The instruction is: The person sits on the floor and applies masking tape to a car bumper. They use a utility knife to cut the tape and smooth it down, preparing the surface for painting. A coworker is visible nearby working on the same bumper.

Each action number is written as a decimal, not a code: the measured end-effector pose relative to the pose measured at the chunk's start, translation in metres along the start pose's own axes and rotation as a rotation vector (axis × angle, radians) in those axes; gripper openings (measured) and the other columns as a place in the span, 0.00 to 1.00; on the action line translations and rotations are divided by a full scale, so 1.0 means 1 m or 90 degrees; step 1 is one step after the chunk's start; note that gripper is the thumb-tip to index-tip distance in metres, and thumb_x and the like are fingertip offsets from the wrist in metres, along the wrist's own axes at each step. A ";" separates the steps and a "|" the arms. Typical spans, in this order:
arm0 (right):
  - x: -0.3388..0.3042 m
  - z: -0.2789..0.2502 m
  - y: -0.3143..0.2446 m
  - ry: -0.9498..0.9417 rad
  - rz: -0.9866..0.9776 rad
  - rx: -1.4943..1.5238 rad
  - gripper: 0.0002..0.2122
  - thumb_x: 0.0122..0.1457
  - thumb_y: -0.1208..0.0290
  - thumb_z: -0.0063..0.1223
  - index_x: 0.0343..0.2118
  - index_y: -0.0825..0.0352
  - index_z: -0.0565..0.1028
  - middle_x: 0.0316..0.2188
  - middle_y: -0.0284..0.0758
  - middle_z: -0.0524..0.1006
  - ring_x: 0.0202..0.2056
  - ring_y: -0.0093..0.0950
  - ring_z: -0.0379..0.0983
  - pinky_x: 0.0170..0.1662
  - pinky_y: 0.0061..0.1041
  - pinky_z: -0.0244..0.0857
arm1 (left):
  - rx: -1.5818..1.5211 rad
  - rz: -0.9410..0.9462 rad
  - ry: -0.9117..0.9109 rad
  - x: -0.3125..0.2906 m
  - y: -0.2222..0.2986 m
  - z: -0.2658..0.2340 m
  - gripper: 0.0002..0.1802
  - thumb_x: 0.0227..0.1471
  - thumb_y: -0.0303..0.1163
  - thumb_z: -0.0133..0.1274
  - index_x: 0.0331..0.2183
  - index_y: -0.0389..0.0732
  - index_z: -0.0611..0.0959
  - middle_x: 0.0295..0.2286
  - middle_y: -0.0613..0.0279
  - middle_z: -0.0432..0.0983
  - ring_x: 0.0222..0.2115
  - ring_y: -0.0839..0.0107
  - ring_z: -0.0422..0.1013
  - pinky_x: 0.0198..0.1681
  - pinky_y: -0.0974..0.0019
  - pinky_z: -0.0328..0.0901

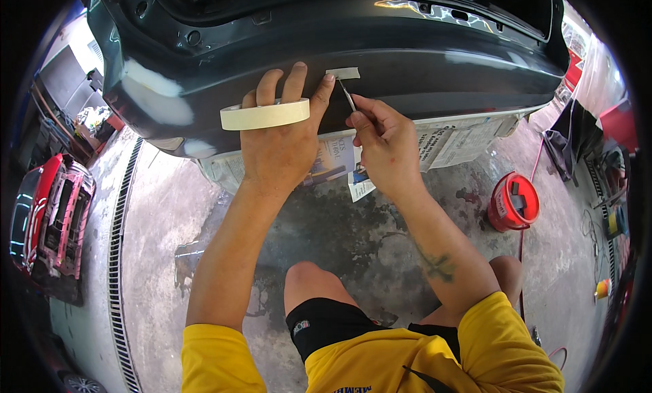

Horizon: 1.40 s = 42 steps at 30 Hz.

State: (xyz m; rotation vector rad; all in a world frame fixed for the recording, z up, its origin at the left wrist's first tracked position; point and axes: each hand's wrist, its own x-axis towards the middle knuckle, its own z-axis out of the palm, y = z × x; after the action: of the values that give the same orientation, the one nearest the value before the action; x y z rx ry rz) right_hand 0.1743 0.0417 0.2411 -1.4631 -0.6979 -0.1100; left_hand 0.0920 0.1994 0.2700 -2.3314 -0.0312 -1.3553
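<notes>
Our left hand spreads its fingers against the dark bumper, a cream tape roll looped around some of them and one fingertip touching the left end of a short tape strip. Just beside it, our right hand pinches a slim metal tool, its tip at that strip, ahead of and between our hands. Newspaper lines the bumper's lower edge beneath them, and a red bucket stands farther right.
</notes>
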 end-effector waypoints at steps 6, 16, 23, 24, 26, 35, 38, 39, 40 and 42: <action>0.005 -0.010 0.003 -0.010 -0.017 -0.038 0.12 0.69 0.76 0.58 0.52 0.75 0.82 0.37 0.46 0.87 0.36 0.29 0.83 0.43 0.28 0.74 | -0.005 0.000 -0.007 0.001 0.000 -0.002 0.35 0.53 0.23 0.59 0.61 0.63 0.86 0.60 0.62 0.74 0.59 0.55 0.66 0.56 0.50 0.65; 0.011 -0.026 -0.011 -0.034 -0.095 -0.175 0.12 0.67 0.76 0.59 0.51 0.74 0.83 0.41 0.52 0.86 0.37 0.42 0.86 0.43 0.33 0.75 | 0.000 0.003 -0.007 0.000 0.001 -0.002 0.33 0.56 0.24 0.60 0.60 0.62 0.86 0.60 0.61 0.74 0.59 0.54 0.66 0.56 0.50 0.65; 0.012 -0.031 -0.016 -0.035 -0.135 -0.216 0.12 0.66 0.78 0.59 0.50 0.73 0.84 0.41 0.52 0.85 0.39 0.46 0.85 0.43 0.34 0.75 | -0.009 0.003 -0.003 0.001 0.000 0.000 0.32 0.55 0.25 0.60 0.60 0.62 0.87 0.61 0.62 0.74 0.59 0.54 0.66 0.57 0.49 0.65; 0.011 -0.034 -0.018 -0.035 -0.157 -0.229 0.12 0.67 0.77 0.59 0.51 0.72 0.84 0.41 0.51 0.85 0.39 0.46 0.85 0.44 0.35 0.75 | -0.010 0.004 0.002 0.001 0.001 0.001 0.32 0.55 0.25 0.60 0.60 0.62 0.87 0.61 0.62 0.74 0.60 0.54 0.66 0.56 0.49 0.65; 0.009 -0.043 -0.021 -0.043 -0.202 -0.255 0.13 0.67 0.76 0.59 0.53 0.68 0.84 0.42 0.49 0.85 0.41 0.48 0.84 0.45 0.36 0.76 | -0.013 0.001 0.007 0.000 0.000 0.003 0.32 0.54 0.25 0.60 0.59 0.61 0.87 0.61 0.63 0.73 0.60 0.54 0.66 0.56 0.49 0.65; 0.071 -0.105 -0.082 -0.165 -0.526 -0.690 0.08 0.70 0.67 0.59 0.49 0.58 0.82 0.35 0.37 0.85 0.37 0.42 0.83 0.40 0.41 0.75 | 0.007 -0.008 0.077 -0.010 0.004 0.016 0.34 0.49 0.24 0.62 0.57 0.61 0.88 0.61 0.66 0.71 0.58 0.56 0.67 0.53 0.52 0.67; 0.091 -0.104 -0.092 -0.230 -0.700 -0.769 0.08 0.67 0.71 0.61 0.47 0.61 0.83 0.34 0.36 0.84 0.37 0.40 0.82 0.40 0.38 0.75 | -0.035 -0.036 0.092 -0.011 0.013 0.018 0.37 0.46 0.25 0.64 0.58 0.63 0.87 0.62 0.61 0.71 0.57 0.53 0.69 0.51 0.51 0.68; 0.095 -0.103 -0.096 -0.256 -0.753 -0.782 0.08 0.67 0.73 0.61 0.47 0.62 0.84 0.35 0.36 0.84 0.37 0.39 0.82 0.41 0.36 0.75 | -0.053 -0.049 0.094 -0.011 0.017 0.019 0.37 0.45 0.25 0.64 0.58 0.63 0.87 0.63 0.60 0.71 0.57 0.53 0.69 0.51 0.51 0.68; 0.098 -0.099 -0.102 -0.274 -0.766 -0.792 0.08 0.66 0.73 0.62 0.46 0.62 0.84 0.35 0.36 0.84 0.37 0.40 0.82 0.41 0.37 0.75 | -0.053 -0.059 0.093 -0.013 0.018 0.019 0.38 0.45 0.25 0.64 0.58 0.64 0.87 0.63 0.59 0.70 0.57 0.51 0.69 0.51 0.50 0.68; 0.101 -0.087 -0.114 -0.311 -0.790 -0.814 0.08 0.65 0.72 0.62 0.45 0.62 0.85 0.36 0.35 0.85 0.39 0.40 0.81 0.42 0.39 0.75 | -0.054 -0.078 0.090 -0.015 0.021 0.021 0.39 0.44 0.25 0.64 0.59 0.65 0.86 0.64 0.57 0.70 0.57 0.49 0.69 0.51 0.49 0.69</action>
State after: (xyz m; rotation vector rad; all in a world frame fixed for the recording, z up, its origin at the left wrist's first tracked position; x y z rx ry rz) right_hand 0.2328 -0.0207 0.3938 -1.9867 -2.1143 -1.3928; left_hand 0.1060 0.1917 0.2411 -2.3293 -0.0755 -1.6067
